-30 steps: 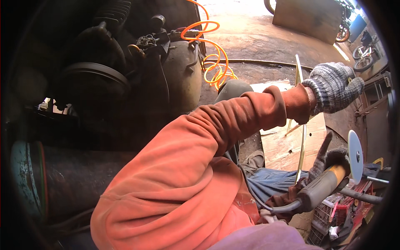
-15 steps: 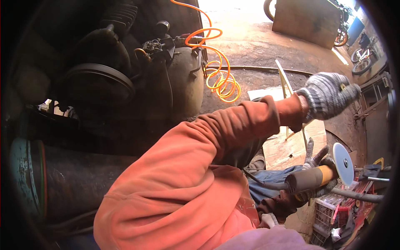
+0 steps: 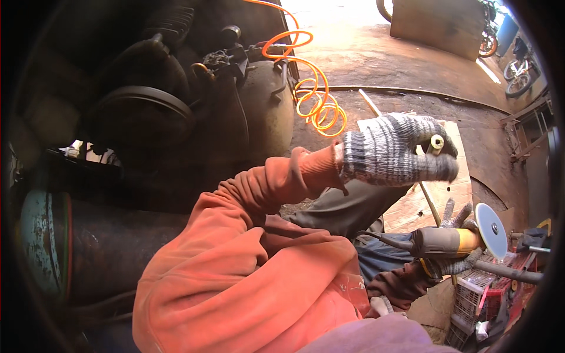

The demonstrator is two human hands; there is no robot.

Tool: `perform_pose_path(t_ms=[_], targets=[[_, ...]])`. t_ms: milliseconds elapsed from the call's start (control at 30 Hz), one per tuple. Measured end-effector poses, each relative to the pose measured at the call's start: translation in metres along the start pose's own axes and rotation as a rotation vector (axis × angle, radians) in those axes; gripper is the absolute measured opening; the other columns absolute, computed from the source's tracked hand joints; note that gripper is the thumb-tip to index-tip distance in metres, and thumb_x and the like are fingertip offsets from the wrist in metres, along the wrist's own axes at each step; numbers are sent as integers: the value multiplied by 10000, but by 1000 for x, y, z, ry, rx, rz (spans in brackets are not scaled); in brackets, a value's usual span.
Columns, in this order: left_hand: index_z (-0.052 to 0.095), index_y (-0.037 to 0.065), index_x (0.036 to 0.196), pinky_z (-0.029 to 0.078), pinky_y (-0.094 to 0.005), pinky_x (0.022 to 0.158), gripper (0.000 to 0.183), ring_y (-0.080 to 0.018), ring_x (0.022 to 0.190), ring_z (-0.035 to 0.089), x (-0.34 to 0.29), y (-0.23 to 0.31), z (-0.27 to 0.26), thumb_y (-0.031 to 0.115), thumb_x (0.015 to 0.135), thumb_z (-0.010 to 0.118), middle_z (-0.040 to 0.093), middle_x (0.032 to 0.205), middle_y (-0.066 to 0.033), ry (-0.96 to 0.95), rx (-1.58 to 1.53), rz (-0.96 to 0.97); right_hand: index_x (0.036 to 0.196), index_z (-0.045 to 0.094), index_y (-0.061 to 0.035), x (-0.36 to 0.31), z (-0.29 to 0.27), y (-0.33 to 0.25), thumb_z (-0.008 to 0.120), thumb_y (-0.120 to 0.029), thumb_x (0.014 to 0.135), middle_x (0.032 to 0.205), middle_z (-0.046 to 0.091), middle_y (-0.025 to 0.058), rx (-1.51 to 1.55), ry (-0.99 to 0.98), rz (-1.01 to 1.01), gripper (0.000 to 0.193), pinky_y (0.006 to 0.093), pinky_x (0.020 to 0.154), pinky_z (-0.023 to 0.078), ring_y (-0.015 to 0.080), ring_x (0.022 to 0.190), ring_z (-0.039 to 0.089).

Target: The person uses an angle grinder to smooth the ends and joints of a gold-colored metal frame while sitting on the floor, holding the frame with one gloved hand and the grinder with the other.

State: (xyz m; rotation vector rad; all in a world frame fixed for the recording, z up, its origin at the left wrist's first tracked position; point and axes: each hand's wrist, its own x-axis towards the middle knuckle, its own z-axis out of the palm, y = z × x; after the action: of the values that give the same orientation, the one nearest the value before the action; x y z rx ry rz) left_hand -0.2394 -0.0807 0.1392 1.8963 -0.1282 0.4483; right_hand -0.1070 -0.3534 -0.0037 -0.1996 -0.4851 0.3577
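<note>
My left hand (image 3: 391, 150), in a grey and white knitted glove, is closed round a short-looking yellowish tube (image 3: 436, 143). Its round, hollow end faces up between thumb and fingers; the rest of its length is hidden. At the lower right, my right hand (image 3: 462, 266), gloved too, grips an angle grinder (image 3: 438, 242) from beneath, with some fingers showing behind it. The grinder has a grey and yellow body and a pale disc (image 3: 491, 230) facing right. Beyond the left hand, a thin rod (image 3: 370, 103) slants over a plywood board (image 3: 462, 200); the glove hides part of it.
A dark compressor with a tank (image 3: 268, 109) stands at the left, and a coiled orange hose (image 3: 321, 109) hangs beside it. Plastic crates (image 3: 469, 294) are at the lower right. A metal cylinder (image 3: 123, 241) lies at lower left. Bicycles (image 3: 518, 76) stand far right.
My left hand has moved left, and the tube's end now shows in it. The rod on the board slants differently. The grinder has barely shifted in my right hand.
</note>
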Motion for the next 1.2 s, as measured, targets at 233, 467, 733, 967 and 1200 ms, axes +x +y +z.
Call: perform_pose_path(t_ms=[233,467,733,967,1200], targets=[[712,55,1087,570,-384,815,357,-304,934,702,2,20,-109,209,773,785,713,994,-176,61,587,-41,1378,466,-32,3,13,13,427,-395,976,1227,594,166,-316,123,-146,542,712,1163,59,460,1378,349],[718,66,1086,566,-387,804,324,-304,932,705,20,8,-268,180,786,760,718,995,-162,-57,1451,-709,1366,471,-20,2,17,14,414,-379,987,1219,597,169,-397,221,-199,525,711,1160,91,452,1346,387],[724,79,1085,561,-392,792,293,-304,930,708,23,-81,-312,145,800,730,723,996,-146,-244,1716,-888,1351,476,-6,1,14,9,398,-362,998,1209,599,172,-495,290,-236,508,710,1156,128,443,1309,432],[738,84,1028,564,-418,776,230,-330,964,697,29,-94,-309,97,809,672,722,1007,-153,-253,1772,-867,1339,480,7,-1,13,6,384,-346,1008,1200,602,175,-559,343,-273,493,709,1152,161,434,1276,470],[729,79,1039,550,-424,841,273,-351,986,683,32,-67,-305,221,808,707,708,1053,-176,-240,1826,-984,1327,485,19,-3,11,6,370,-331,1018,1192,604,178,-610,381,-283,480,707,1149,193,426,1244,509]])
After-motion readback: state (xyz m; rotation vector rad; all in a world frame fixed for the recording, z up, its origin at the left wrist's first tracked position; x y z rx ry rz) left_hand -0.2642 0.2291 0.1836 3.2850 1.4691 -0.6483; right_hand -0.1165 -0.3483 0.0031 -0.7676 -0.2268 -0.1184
